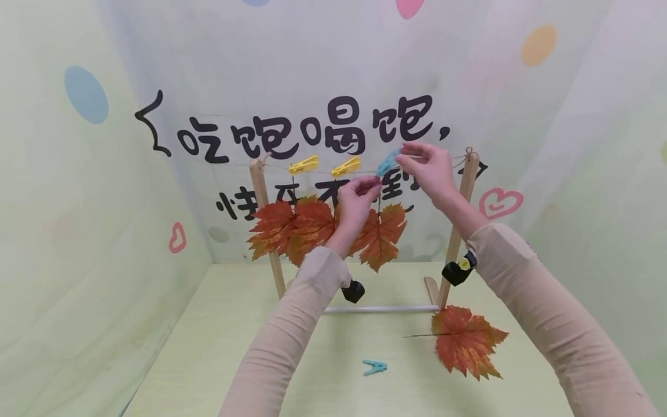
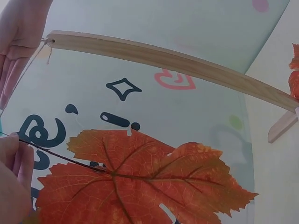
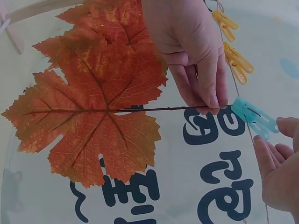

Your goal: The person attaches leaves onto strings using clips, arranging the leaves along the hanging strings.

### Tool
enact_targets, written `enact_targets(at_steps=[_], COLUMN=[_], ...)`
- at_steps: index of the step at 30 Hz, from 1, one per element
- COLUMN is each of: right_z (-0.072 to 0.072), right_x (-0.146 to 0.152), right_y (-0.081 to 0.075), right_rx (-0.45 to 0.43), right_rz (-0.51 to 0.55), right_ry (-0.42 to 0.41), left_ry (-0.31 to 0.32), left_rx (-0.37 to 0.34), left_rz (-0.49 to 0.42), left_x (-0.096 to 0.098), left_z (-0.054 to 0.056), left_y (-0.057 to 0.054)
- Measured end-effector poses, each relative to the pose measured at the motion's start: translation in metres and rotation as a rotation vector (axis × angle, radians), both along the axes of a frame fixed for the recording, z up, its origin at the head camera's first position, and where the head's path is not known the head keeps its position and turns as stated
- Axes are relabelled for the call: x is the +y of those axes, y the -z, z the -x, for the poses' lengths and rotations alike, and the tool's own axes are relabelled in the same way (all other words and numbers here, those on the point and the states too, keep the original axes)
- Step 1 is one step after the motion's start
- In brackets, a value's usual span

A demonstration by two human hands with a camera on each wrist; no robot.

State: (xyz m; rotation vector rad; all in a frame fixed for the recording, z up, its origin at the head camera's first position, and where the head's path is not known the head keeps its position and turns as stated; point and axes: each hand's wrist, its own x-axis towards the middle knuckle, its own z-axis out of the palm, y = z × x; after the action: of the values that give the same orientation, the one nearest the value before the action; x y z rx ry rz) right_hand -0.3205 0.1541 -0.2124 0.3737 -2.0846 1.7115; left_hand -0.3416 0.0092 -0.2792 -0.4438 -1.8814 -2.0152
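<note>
My left hand [image 1: 356, 204] pinches the thin dark stem [image 3: 163, 109] of an orange-red artificial maple leaf [image 1: 380, 238] between thumb and fingers. The leaf hangs below that hand, its lobes spread. At the stem's top end a light-blue clothespin [image 3: 254, 118] sits on the twine [image 3: 251, 135]. My right hand [image 1: 430, 171] pinches the handle ends of this clothespin with thumb and forefinger. Farther left on the twine, two yellow clothespins [image 1: 304, 165] hold up two more maple leaves [image 1: 310, 226], partly hidden behind my left hand and forearm.
Two wooden posts [image 1: 458, 234] carry the twine, joined low down by a white rod [image 1: 383, 309]. On the pale table [image 1: 208, 347] lie another blue clothespin [image 1: 374, 367] and a loose maple leaf [image 1: 467, 341] near the right post. A printed cloth backdrop [image 1: 312, 52] stands behind.
</note>
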Motion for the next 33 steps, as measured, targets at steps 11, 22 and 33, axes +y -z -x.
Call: enact_targets(at_steps=[11, 22, 33], right_z=[-0.009, -0.027, -0.050], right_x=[0.013, 0.034, 0.054], right_y=[-0.002, 0.011, 0.060], right_rx=[0.014, 0.040, -0.002], right_rz=[0.084, -0.026, -0.180], right_ry=[-0.031, -0.003, -0.065], left_ry=[-0.054, 0.028, 0.148], left_rx=[0.030, 0.030, -0.034], left_rz=[0.062, 0.108, 0.206], left_x=[-0.005, -0.020, -0.020], left_z=[-0.008, -0.023, -0.037], left_y=[0.003, 0.007, 0.028])
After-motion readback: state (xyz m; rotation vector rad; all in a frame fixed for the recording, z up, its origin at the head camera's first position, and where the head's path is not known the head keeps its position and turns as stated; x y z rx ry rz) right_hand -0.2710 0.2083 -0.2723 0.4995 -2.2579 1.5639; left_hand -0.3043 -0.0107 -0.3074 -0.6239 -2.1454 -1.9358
